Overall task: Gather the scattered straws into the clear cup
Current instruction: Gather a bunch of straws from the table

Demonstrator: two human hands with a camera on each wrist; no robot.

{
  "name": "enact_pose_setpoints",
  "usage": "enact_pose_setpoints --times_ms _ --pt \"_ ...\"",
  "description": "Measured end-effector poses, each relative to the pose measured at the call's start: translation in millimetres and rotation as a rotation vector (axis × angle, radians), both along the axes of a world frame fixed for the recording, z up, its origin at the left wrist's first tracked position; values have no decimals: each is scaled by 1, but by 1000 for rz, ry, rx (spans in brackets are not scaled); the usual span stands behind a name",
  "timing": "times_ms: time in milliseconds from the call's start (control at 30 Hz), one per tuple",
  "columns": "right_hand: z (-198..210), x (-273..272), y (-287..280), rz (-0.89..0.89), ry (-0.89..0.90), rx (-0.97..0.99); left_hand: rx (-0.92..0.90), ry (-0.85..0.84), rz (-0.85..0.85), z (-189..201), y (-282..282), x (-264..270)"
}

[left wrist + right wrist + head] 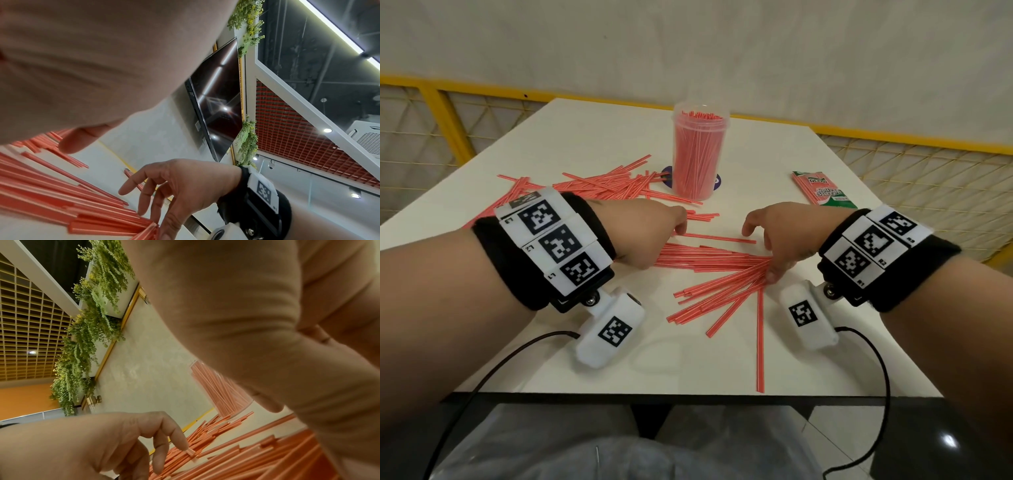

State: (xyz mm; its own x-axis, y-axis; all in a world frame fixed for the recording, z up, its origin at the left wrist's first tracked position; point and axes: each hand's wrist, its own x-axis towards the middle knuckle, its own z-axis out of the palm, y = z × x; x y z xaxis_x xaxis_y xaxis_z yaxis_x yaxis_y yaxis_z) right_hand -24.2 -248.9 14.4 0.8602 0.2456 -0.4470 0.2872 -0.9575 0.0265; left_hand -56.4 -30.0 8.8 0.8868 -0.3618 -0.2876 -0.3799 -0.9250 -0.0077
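Now both hands work at bunching the straws (719, 260) at the table's (592, 137) near middle: the right hand (780, 236) pinches their fanned ends, the left hand (650, 233) curls, apparently over the other ends (fingers hidden). Next they must be squared and carried to the clear cup (699, 154), far centre.

Head view looks down over the table (592, 363). Wrist views sit low, tilted upward. All share the straws (722, 263).
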Motion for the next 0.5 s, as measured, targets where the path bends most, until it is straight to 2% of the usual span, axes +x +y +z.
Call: enact_pose_setpoints --times_ms 167,400,500 --pt "1 -1 -2 -13 -5 26 -61 16 -24 1 -13 2" --pt "3 -9 -2 29 -14 1 -28 7 -44 17 -17 5" --pt "5 -11 -1 28 -18 11 -93 -25 -28 19 -18 5"
